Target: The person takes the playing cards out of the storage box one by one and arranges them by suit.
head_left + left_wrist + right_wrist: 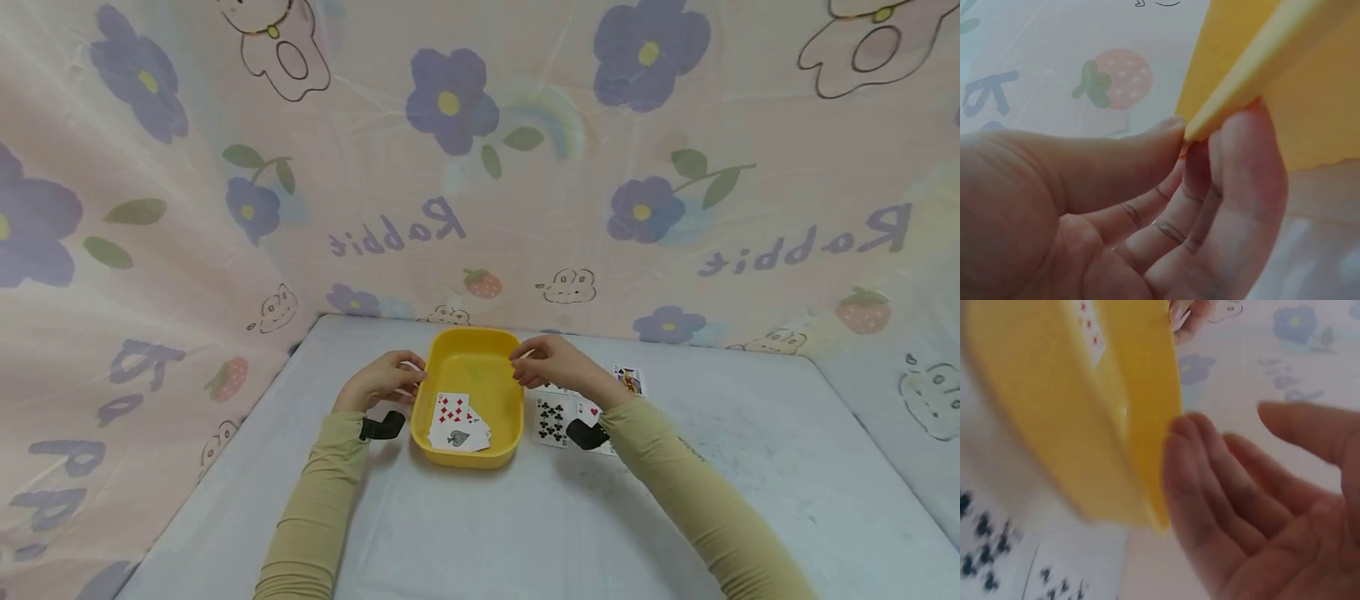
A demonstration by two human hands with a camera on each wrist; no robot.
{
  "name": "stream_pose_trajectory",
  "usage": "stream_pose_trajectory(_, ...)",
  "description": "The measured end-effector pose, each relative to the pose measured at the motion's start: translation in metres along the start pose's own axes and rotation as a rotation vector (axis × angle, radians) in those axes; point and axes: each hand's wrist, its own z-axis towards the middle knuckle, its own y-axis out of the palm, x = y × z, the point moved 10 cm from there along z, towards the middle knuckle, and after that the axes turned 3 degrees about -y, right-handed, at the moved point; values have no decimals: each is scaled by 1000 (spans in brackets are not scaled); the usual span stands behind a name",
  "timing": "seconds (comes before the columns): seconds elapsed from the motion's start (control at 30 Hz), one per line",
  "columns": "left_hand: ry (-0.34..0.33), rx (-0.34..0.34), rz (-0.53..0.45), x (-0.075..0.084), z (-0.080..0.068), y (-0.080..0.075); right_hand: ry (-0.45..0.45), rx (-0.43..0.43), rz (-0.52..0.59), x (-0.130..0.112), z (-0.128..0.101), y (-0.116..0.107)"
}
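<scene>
A yellow plastic tray (467,459) stands in the middle of the table with several playing cards (453,437) in its near end, among them a diamond card and an ace of spades. At the tray's left rim, my left hand (384,379) pinches the edge between thumb and fingers, as the left wrist view shows. My right hand (561,364) is at the opposite rim. In the right wrist view its fingers (1200,481) are slightly bent against or very near the tray's side, while the thumb stands well apart.
More playing cards lie face up right of the tray, including a clubs card (551,421) and a face card (628,379); the right arm partly hides them. A white cloth covers the table (465,542). Patterned curtains (525,192) hang behind and at the sides.
</scene>
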Motion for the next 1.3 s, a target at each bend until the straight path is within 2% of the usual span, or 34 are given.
stream_pose_trajectory(0.17,-2,2,-14,0,-1,1,17,-172,-31,-13,21,36)
stream_pose_trajectory(0.43,-9,5,-8,2,-2,0,52,-293,-47,-8,49,75)
stream_pose_trajectory(0.67,4,-3,-10,2,-2,0,105,-307,-45,7,60,87)
stream_pose_trajectory(0.97,5,-10,-3,2,-2,0,222,-312,-131,19,53,92)
stream_pose_trajectory(1.3,12,-5,-7,3,-4,0,258,-359,-158,23,49,99)
